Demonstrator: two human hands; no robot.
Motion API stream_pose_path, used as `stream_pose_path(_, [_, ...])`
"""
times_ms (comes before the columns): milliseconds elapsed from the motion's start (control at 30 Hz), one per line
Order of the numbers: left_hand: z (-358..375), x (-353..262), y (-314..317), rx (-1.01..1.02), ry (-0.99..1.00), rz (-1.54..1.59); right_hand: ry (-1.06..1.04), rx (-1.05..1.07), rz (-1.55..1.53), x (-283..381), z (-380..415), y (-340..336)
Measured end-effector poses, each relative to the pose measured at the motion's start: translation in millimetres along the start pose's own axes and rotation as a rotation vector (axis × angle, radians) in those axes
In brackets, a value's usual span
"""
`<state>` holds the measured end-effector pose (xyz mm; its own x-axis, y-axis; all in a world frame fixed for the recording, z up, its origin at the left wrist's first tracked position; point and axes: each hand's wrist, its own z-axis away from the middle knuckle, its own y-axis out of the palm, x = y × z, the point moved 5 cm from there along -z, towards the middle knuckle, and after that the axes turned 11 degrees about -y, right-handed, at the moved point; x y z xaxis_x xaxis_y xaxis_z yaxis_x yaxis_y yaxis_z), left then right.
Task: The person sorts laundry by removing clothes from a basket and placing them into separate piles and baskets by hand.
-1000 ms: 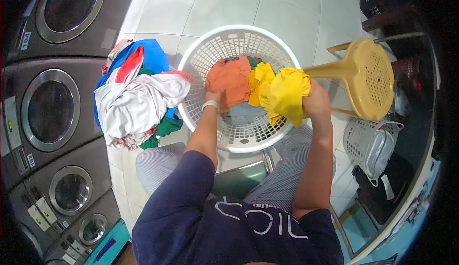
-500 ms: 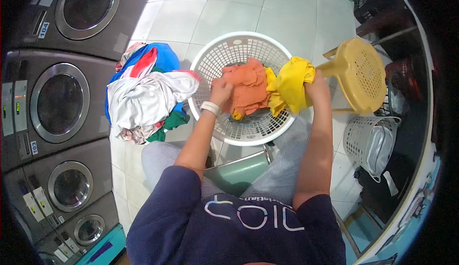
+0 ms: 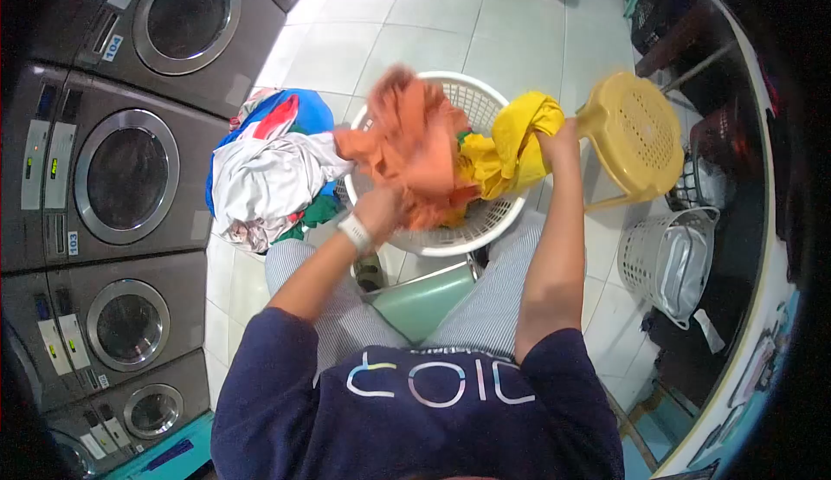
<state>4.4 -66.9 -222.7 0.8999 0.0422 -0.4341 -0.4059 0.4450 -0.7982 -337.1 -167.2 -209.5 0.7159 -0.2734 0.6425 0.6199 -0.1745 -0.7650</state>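
Note:
My left hand (image 3: 379, 213), with a white band on its wrist, is closed on a crumpled orange garment (image 3: 415, 147). The garment is blurred by motion and spreads over the left part of a white, perforated laundry basket (image 3: 485, 90). At the basket's right rim, my right hand (image 3: 558, 144) grips a bunched yellow garment (image 3: 511, 153). The yellow cloth trails left into the basket, touching the orange one. A bit of green cloth shows between them. What lies deeper in the basket is mostly hidden.
Left of the basket lies a heap of white, blue, red and green clothes (image 3: 268, 177) on the tiled floor. Front-loading machines (image 3: 130, 168) line the left side. A yellow stool (image 3: 645, 138) and another white basket (image 3: 666, 255) stand to the right. A green seat (image 3: 428, 302) shows between my knees.
My left hand has moved down and slightly left, pulling the orange garment up and spreading it leftward. My right hand keeps the yellow garment near the rim. The view has shifted slightly.

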Motion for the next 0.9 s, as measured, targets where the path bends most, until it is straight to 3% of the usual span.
stream_pose_path(100, [18,10,-9,-0.136,-0.021,0.080,-0.020,-0.055,-0.029,3,8,-6])
stream_pose_path(200, [34,25,6,-0.097,-0.011,0.123,-0.015,-0.098,-0.048,4,-4,-4])
stream_pose_path(267, [36,36,20,-0.144,0.150,0.090,-0.051,-0.257,-0.323,5,-6,-3])
stream_pose_path(333, [50,21,4,-0.034,0.037,0.084,-0.105,-0.245,-0.492,-8,-16,11])
stream_pose_path(400, [50,26,17,-0.138,0.118,0.034,-0.173,-0.221,-0.653,18,-14,14])
stream_pose_path(467, [39,33,31,-0.141,0.117,0.060,-0.205,-0.182,-0.826,71,4,2])
stream_pose_path(533, [37,32,43,0.116,0.090,0.101,-0.336,-0.138,-0.847,146,20,-18])
stream_pose_path(667, [64,10,3,0.319,0.056,-0.039,-0.698,-0.108,-1.052,331,68,-68])
stream_pose_path(833, [46,31,30,0.172,0.156,0.067,-1.227,-0.002,-1.266,514,132,-97])
stream_pose_path(900, [66,21,5,0.169,0.206,-0.046,-1.219,0.020,-1.361,567,209,-88])
